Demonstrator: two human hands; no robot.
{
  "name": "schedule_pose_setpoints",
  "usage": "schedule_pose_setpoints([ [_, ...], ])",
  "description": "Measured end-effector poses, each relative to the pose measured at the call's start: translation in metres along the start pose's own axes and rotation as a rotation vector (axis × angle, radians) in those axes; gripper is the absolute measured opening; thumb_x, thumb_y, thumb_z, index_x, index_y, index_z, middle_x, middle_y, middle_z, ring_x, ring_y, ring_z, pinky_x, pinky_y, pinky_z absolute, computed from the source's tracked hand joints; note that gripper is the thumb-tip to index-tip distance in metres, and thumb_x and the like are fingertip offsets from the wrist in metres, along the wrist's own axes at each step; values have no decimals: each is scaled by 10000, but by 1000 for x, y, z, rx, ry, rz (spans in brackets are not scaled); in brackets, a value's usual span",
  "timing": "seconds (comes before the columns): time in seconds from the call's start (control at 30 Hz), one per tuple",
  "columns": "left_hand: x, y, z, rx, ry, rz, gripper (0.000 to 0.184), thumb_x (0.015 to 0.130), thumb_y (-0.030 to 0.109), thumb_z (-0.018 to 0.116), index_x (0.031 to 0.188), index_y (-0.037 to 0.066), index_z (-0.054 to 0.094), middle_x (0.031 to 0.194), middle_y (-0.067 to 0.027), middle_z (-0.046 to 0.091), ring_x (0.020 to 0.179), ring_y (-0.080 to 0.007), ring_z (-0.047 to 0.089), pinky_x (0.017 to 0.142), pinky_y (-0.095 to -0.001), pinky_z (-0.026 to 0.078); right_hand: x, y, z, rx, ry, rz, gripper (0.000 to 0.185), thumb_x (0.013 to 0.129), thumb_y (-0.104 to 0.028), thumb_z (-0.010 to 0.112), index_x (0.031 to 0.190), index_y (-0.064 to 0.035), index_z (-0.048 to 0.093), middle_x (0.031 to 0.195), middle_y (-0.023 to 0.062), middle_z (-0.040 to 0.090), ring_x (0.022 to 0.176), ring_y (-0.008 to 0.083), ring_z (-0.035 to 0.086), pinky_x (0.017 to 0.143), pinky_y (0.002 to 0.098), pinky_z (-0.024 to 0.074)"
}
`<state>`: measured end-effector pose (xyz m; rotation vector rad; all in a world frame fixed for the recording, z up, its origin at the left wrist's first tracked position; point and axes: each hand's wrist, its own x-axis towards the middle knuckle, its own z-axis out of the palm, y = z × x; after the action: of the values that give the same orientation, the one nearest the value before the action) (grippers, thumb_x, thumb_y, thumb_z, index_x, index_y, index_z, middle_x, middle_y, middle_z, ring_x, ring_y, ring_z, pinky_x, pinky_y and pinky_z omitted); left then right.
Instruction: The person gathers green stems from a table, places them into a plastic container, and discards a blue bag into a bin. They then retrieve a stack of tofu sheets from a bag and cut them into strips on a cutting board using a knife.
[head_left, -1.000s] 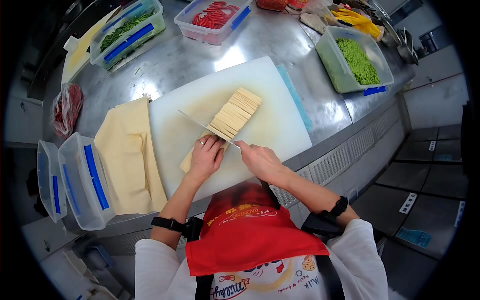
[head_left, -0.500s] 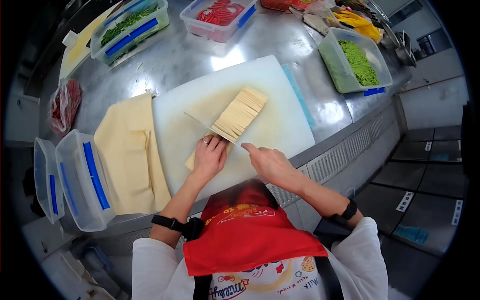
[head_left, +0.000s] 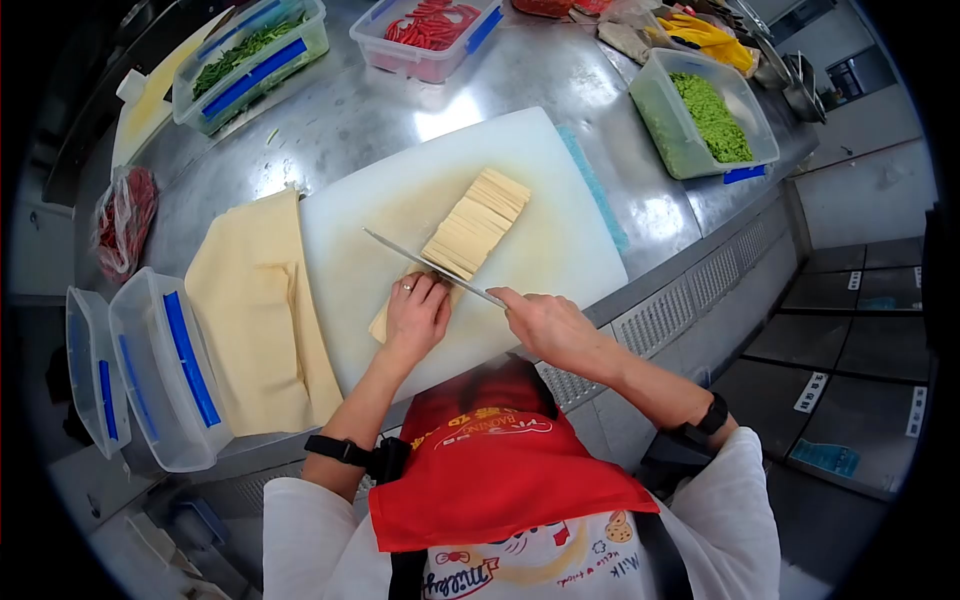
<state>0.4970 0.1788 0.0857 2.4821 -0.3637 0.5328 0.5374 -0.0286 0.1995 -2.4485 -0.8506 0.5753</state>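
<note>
On the white cutting board [head_left: 350, 210] lies a pale yellow block cut into thin strips [head_left: 476, 224], slanting up to the right. My right hand [head_left: 550, 322] is closed round the handle end of a knife [head_left: 430, 265], whose blade lies across the lower end of the strips. Just left of the blade, my left hand [head_left: 418, 312] presses with bent fingers on the uncut part of the block [head_left: 379, 325]. Large folded pale sheets [head_left: 255, 320] overlap the board's left side.
Empty clear containers [head_left: 165, 370] stand at the left, below a bag of red food [head_left: 124, 222]. Along the back are tubs of green pieces [head_left: 250, 68], red strips [head_left: 425, 38] and chopped green food [head_left: 705, 115]. A teal cloth [head_left: 592, 185] shows under the board's right edge.
The knife and my right hand have shifted slightly right, and the blade shows more of its length. My left hand stays on the block. The whole view has moved a little.
</note>
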Motion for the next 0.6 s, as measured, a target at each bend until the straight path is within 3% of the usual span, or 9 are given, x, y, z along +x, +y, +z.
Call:
schedule_pose_setpoints([
  [0.27, -4, 3, -6, 0, -23, 4, 207, 713, 32, 636, 917, 58, 615, 978, -87, 581, 938, -284, 533, 788, -393, 416, 20, 17, 35, 38, 105, -36, 323, 864, -78, 479, 1187, -69, 483, 728, 198, 608, 641, 389, 593, 564, 476, 476],
  [0.6, -9, -2, -6, 14, -5, 7, 217, 712, 48, 636, 928, 49, 616, 971, -92, 570, 939, -273, 524, 787, -387, 426, -3, -3, 13, 12, -15, 29, 340, 866, -54, 477, 1206, -58, 483, 748, 218, 605, 671, 404, 590, 595, 482, 474],
])
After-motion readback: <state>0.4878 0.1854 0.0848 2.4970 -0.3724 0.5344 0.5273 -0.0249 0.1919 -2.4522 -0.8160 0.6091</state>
